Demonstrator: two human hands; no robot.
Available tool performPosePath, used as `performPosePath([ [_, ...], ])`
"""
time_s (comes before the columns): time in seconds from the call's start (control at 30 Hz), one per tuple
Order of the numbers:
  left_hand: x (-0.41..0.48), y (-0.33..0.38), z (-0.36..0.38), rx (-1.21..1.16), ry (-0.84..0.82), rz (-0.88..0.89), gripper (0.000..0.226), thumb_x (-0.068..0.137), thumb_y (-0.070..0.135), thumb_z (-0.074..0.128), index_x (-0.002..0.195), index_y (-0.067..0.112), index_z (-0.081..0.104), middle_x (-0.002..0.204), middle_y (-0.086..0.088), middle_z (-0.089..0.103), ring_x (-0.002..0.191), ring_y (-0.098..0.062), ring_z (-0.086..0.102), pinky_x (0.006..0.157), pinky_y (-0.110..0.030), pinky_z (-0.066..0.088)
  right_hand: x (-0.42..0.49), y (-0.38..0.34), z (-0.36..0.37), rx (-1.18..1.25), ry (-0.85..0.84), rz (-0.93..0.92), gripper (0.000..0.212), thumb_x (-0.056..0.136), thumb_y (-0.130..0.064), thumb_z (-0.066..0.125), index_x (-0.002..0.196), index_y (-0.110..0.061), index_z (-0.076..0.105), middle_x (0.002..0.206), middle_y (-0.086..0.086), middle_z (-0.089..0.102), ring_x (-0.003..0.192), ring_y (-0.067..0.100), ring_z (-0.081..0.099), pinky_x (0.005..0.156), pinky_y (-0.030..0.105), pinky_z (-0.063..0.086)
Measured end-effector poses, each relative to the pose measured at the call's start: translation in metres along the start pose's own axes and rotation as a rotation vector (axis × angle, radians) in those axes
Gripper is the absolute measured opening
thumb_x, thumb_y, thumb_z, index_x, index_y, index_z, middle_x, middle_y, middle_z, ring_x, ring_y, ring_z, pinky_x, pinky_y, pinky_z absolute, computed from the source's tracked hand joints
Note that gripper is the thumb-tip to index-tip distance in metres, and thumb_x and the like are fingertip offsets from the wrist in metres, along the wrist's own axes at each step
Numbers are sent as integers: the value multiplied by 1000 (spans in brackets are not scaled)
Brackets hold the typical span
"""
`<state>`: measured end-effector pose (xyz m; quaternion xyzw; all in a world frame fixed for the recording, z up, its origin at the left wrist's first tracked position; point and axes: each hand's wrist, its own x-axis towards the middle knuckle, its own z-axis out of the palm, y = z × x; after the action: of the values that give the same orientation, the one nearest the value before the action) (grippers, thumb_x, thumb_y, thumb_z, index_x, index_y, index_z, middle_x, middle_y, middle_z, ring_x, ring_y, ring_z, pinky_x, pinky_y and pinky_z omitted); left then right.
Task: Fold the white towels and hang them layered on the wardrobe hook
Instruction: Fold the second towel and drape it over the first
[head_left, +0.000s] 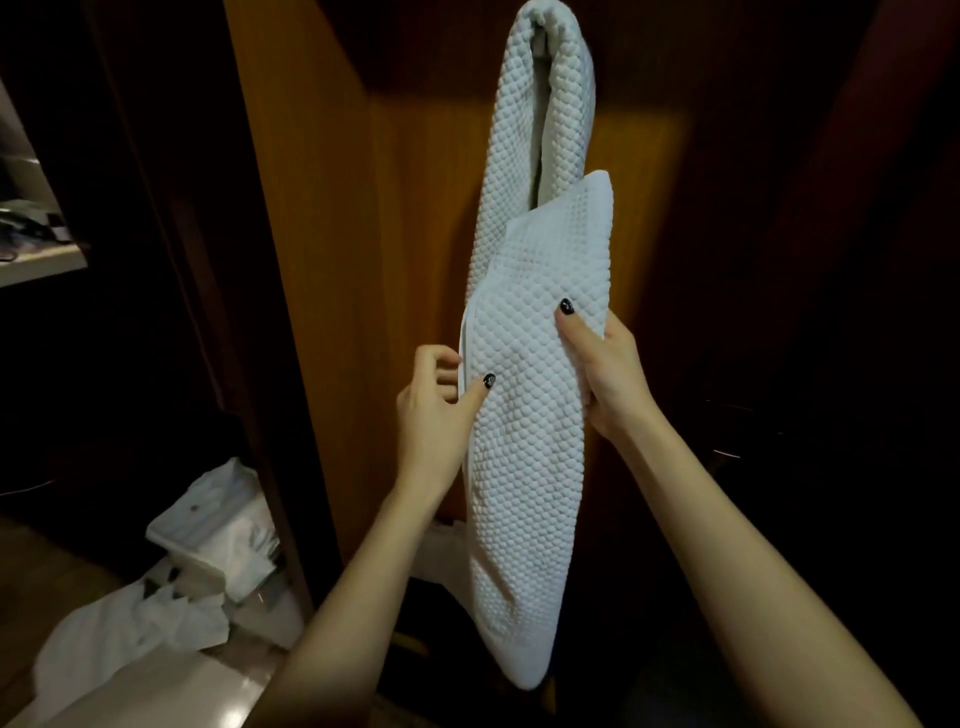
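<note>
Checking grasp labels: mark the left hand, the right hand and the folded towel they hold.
left hand (434, 415): head view, back of the hand.
right hand (610, 374): head view, base of the thumb.
folded towel (530, 467): head view, front face below both hands.

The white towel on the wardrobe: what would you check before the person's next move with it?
1. Towel looped over the top: ok; it drapes down on both sides.
2. Hook itself: cannot tell; the towel hides it.
3. Right hand grip: ok; thumb on the front, fingers round the right edge of the front layer.
4. Left hand grip: ok; thumb and fingers pinch the left edge.
5. Front layer lined up with the hanging part: not ok; it sits tilted across it.
6. White cloth on the floor: cannot tell whether it is more towels waiting.
</note>
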<state>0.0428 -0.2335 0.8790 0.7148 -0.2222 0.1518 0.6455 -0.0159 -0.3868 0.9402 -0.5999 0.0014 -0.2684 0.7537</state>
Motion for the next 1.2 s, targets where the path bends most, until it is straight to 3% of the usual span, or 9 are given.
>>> performPosePath([
  [0.17, 4, 8, 4, -191, -33, -100, 14, 85, 15, 74, 94, 14, 63, 75, 14, 65, 62, 5, 60, 57, -9, 45, -4, 2, -3, 18, 3, -36, 21, 97, -19, 59, 117, -13, 62, 112, 4, 73, 105, 23, 70, 77, 31, 58],
  [0.3, 7, 15, 1, -252, -145, -53, 12, 87, 5, 69, 84, 3, 58, 61, 21, 59, 56, 7, 51, 52, -7, 39, -7, 2, -9, 37, -15, -14, 21, 98, -19, 58, 119, -14, 61, 113, 2, 73, 106, 21, 70, 77, 29, 58],
  [0.4, 6, 23, -2, -305, -191, -30, 16, 89, 4, 65, 79, 10, 54, 67, 17, 60, 63, 5, 55, 56, -10, 43, -8, 2, -14, 60, -25, 18, 23, 97, -20, 59, 119, -16, 61, 114, 2, 73, 107, 20, 69, 77, 29, 58],
  [0.57, 3, 24, -4, -543, -333, -147, 13, 93, 15, 62, 86, 12, 51, 82, -6, 66, 74, -19, 63, 59, -29, 52, -10, 7, -26, 86, -88, 110, 30, 96, -29, 59, 123, -17, 58, 119, 3, 71, 111, 21, 67, 80, 31, 58],
  [0.77, 5, 20, 0, -721, -453, -295, 16, 94, 7, 59, 83, 12, 47, 81, -6, 68, 71, -15, 64, 54, -24, 53, -9, 15, -35, 118, -108, 145, 28, 97, -33, 57, 123, -23, 58, 121, 0, 70, 115, 20, 65, 84, 30, 57],
  [0.9, 10, 20, 2, -676, -453, -345, 13, 87, 15, 67, 90, 14, 54, 85, -1, 72, 78, -16, 67, 59, -25, 54, -8, 19, -36, 136, -100, 173, 26, 100, -31, 54, 124, -22, 56, 120, 0, 71, 114, 20, 66, 82, 31, 57],
  [0.97, 10, 18, 4, -769, -459, -393, 20, 90, 9, 65, 106, 11, 54, 98, -5, 74, 89, -20, 70, 66, -28, 57, -8, 22, -36, 121, -108, 175, 28, 99, -31, 53, 126, -22, 55, 121, 0, 70, 114, 19, 65, 83, 30, 57],
  [1.1, 6, 12, 5, -842, -438, -419, 25, 91, 0, 61, 113, 9, 53, 107, -8, 73, 100, -24, 69, 73, -32, 59, -7, 22, -34, 61, -116, 178, 29, 99, -34, 53, 125, -24, 56, 120, -2, 70, 112, 17, 66, 81, 27, 57],
  [1.2, 6, 12, 4, -638, -321, -357, 31, 89, 7, 67, 114, 17, 51, 104, -3, 75, 97, -20, 71, 71, -28, 59, -3, 21, -32, 18, -80, 147, 22, 100, -31, 52, 121, -24, 58, 113, -5, 73, 107, 15, 69, 77, 25, 57],
])
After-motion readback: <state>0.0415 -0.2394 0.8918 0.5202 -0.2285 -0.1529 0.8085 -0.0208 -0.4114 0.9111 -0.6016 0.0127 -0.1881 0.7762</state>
